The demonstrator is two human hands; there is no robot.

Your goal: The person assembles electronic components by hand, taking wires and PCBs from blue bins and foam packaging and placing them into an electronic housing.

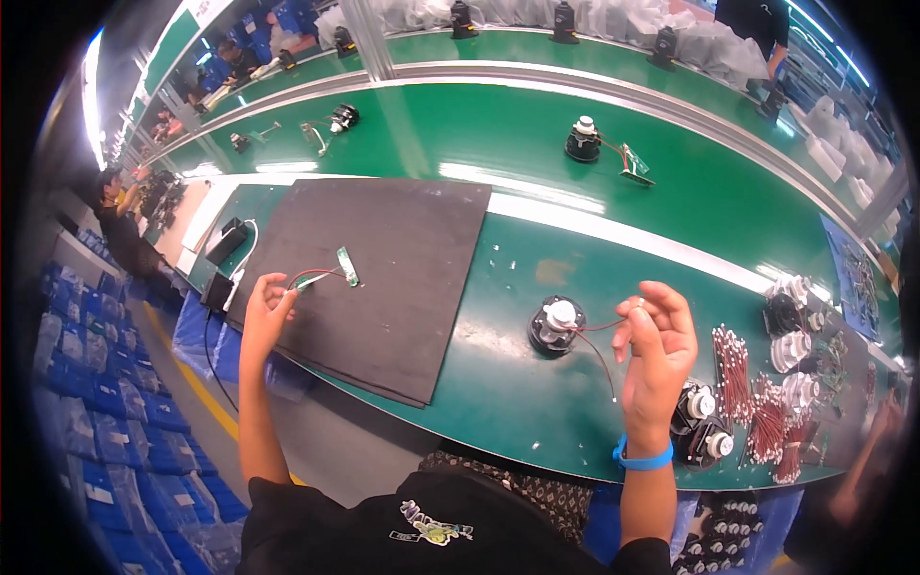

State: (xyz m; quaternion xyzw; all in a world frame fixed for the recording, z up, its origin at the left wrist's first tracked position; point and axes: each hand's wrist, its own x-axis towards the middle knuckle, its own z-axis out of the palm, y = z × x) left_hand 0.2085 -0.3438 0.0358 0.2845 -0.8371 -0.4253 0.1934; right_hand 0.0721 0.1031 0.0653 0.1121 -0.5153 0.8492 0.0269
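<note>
Over the black mat [402,287], my left hand [264,316] is closed, with thumb and fingertips pinching a small green circuit board [305,282]. A red and black wire runs from it to a second green circuit board [347,266] over the mat. To the right, a round black unit with a white top [558,321] stands on the green bench. Two thin wires leave this unit. My right hand [663,359], wearing a blue wristband [644,460], pinches the end of one wire [602,328] between thumb and fingers. The other wire hangs down loose beside it.
Bundles of red wires with white connectors [731,374] lie at right, beside more black-and-white units [704,422]. Behind the bench, a green conveyor belt [460,134] carries another wired unit [583,139]. Blue bins [115,412] fill the floor at left. Other people work nearby.
</note>
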